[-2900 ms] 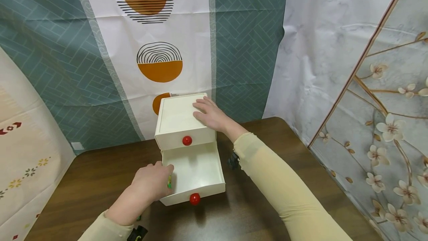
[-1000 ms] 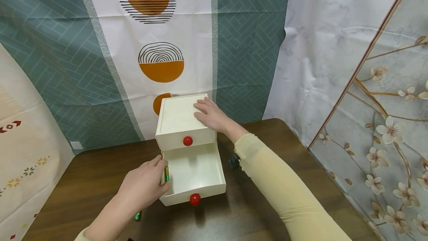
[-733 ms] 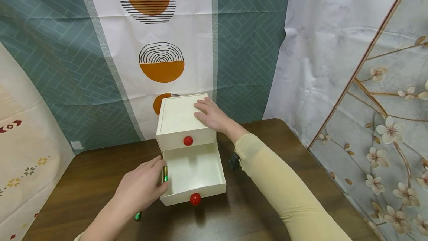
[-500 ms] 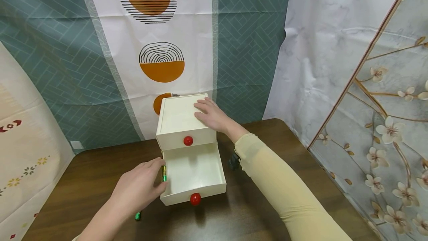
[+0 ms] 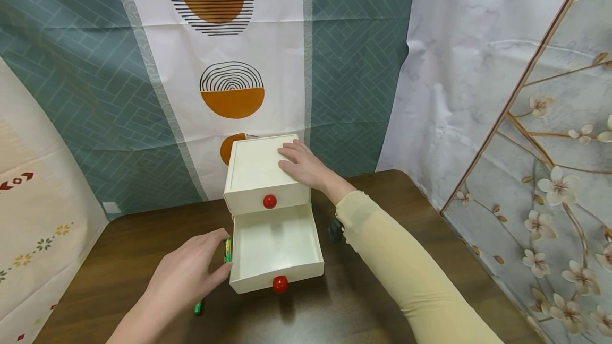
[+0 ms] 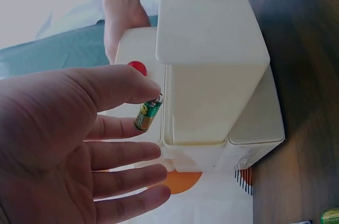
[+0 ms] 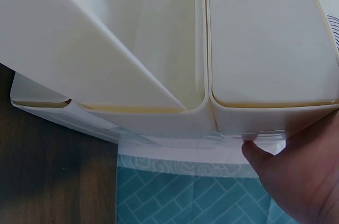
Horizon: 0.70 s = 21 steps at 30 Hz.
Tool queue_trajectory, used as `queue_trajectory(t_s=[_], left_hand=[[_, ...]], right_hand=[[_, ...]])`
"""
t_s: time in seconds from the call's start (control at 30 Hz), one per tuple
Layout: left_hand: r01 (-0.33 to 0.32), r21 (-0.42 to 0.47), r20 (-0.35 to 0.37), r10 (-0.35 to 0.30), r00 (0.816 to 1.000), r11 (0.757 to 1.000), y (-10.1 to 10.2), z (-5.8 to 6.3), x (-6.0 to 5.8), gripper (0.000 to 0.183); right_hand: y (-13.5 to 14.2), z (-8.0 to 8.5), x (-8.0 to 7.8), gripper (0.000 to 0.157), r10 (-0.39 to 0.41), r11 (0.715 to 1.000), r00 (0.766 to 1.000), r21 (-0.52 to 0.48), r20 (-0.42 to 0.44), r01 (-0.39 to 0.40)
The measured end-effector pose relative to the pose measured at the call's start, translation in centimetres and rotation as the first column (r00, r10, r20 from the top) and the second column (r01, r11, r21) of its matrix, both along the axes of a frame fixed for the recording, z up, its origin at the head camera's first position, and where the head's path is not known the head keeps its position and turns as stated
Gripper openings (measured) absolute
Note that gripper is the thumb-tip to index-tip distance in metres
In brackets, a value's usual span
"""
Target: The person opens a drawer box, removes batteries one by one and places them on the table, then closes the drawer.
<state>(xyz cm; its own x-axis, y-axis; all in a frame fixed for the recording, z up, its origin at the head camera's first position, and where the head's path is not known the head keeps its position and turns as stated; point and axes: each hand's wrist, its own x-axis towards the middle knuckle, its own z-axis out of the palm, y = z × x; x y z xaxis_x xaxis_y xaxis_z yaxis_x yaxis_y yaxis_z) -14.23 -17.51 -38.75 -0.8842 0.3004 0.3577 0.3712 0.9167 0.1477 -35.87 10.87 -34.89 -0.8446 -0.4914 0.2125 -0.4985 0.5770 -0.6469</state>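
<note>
My left hand (image 5: 184, 269) pinches a small green-and-gold battery (image 5: 227, 250) between thumb and index finger. It is just left of the pulled-out white drawer (image 5: 277, 238), apart from its side wall. In the left wrist view the battery (image 6: 148, 113) stands out against the white front, and the other fingers stretch out straight. The right hand (image 5: 306, 164) rests on the top right of the white drawer cabinet (image 5: 253, 166), its thumb (image 7: 257, 155) showing at the edge in the right wrist view. No object shows inside the visible part of the open drawer.
A second green battery (image 5: 198, 308) lies on the dark wooden table (image 5: 334, 307), below the left hand. Red round knobs stick out from the upper drawer (image 5: 270, 201) and the open drawer. Patterned cloths hang close behind the table and along both sides.
My left hand has drawn back leftward from over the drawer's left edge, carrying the battery outside it. The right hand and the cabinet have stayed in place.
</note>
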Motion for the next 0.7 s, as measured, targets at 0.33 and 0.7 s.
queue_trajectory(t_s=[0.33,0.7], left_hand=[[-0.039,0.040,0.022,0.038,0.999,0.998,-1.6,-0.9,0.7,0.052],[-0.075,0.090,0.091,0.067,0.994,0.993,-2.6,-2.2,1.0,0.036]], right_hand=[[0.0,0.1,0.1,0.058,0.005,1.000,1.000,-0.004,-0.007,-0.006],[-0.1,0.0,0.0,0.058,-0.001,1.000,1.000,0.000,-0.007,0.001]])
